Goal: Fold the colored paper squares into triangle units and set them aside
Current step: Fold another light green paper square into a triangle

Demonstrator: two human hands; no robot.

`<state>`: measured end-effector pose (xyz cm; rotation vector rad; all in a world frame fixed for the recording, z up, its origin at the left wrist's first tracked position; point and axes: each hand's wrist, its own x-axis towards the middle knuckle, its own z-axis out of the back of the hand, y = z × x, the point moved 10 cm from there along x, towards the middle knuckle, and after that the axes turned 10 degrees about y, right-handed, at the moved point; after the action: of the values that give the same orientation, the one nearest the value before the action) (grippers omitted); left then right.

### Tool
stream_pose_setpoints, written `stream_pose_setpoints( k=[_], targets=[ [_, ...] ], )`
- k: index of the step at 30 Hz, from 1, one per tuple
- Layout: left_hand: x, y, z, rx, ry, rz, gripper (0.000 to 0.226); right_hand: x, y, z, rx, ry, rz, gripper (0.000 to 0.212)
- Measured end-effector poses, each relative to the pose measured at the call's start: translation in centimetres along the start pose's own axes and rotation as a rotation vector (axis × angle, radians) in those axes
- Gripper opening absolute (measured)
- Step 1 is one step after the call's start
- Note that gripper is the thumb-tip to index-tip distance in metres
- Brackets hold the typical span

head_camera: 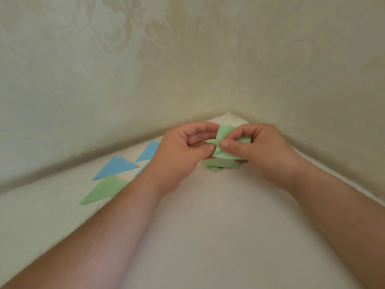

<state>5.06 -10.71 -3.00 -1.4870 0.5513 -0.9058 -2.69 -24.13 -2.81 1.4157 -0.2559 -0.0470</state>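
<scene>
Both my forearms reach over the pale desk toward the wall corner. My left hand and right hand pinch one green paper, fingers clamped on it, above a green stack. Left of that stack lie a green triangle and blue triangles.

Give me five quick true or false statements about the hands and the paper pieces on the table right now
1. Both hands pinch the green paper. True.
2. A red triangle lies on the table. False: only blue and green ones.
3. The green triangle lies nearer the camera than the blue triangles. True.
4. The finished triangles lie to the person's right. False: they lie to the left.
5. The left hand rests flat on the table. False: it holds the paper.
</scene>
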Motion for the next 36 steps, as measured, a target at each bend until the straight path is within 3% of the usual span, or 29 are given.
stream_pose_setpoints(
  k=[4, 8, 12, 17, 19, 22, 24, 27, 36],
  targets=[
    [-0.1, -0.2, 0.2, -0.042, -0.024, -0.001, 0.036, -0.2, -0.2, 0.0, 0.064, -0.02, -0.038, 0.018],
    [-0.3, -0.2, 0.1, -0.09, -0.055, 0.016, 0.017, -0.4, 0.1, 0.5, 0.132, -0.064, -0.021, 0.011],
    [-0.5, -0.7, -0.4, -0.01, -0.05, -0.032, 0.019, -0.5, 0.2, 0.9, 0.185, -0.112, -0.003, 0.008],
    [-0.8, -1.4, 0.5, 0.081, -0.153, -0.069, 0.014, -0.5, 0.1, 0.2, 0.187, -0.063, -0.023, 0.01],
    [-0.8, -1.6, 0.8, 0.178, -0.162, -0.079, 0.017, -0.5, 0.3, 0.7, 0.027, -0.075, -0.004, 0.014],
    [-0.8, -1.5, 0.4, 0.345, -0.101, -0.077, 0.023, -0.4, 1.1, 0.7, -0.433, -0.062, 0.063, 0.015],
    [-0.7, -1.2, 0.0, 0.419, -0.056, -0.066, 0.027, -0.6, 1.7, 0.1, -0.497, -0.025, 0.125, 0.012],
    [-0.7, -1.1, 0.0, 0.378, -0.058, -0.063, 0.025, -0.8, 2.4, -0.2, -0.446, -0.014, 0.19, 0.01],
    [-0.5, -1.0, 0.4, 0.149, -0.076, -0.04, 0.015, -0.7, 1.7, 0.4, -0.207, -0.032, 0.127, 0.007]
  ],
)
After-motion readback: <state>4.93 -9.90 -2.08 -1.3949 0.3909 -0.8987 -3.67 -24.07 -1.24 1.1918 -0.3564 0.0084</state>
